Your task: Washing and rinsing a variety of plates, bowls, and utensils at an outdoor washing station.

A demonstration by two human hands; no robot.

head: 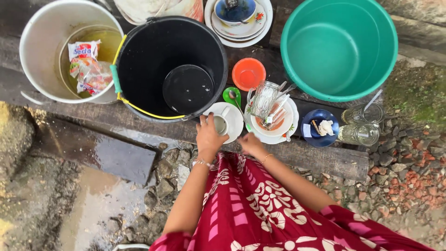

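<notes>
— Looking down, what does the left hand (208,137) have?

— Its grip is closed around a small white cup (220,123) that stands on a white saucer (231,122), on the wet dark counter (320,155) just right of the black bucket (171,69).

— And the right hand (251,144)?

— It rests at the near edge of the counter, just beside a stack of white plates (289,126). I cannot tell whether its grip is open or closed; the fingers are turned away from view.

— What sits on those plates?

— A clear glass mug (263,99) lying tilted, with spoons (281,105) sticking out. A green spoon (232,96) lies between the saucer and the mug, and an orange bowl (248,73) stands farther back.

— Anything to the right?

— A blue saucer (318,128) with scraps on it, then two clear glasses (361,124), one with a straw. Far right stands a large green tub (339,46).

— And left?

— A white bucket (55,49) holding murky water and floating wrappers (87,67). At the far edge, between the buckets and the tub, more stacked plates carry a blue cup (234,10).
</notes>
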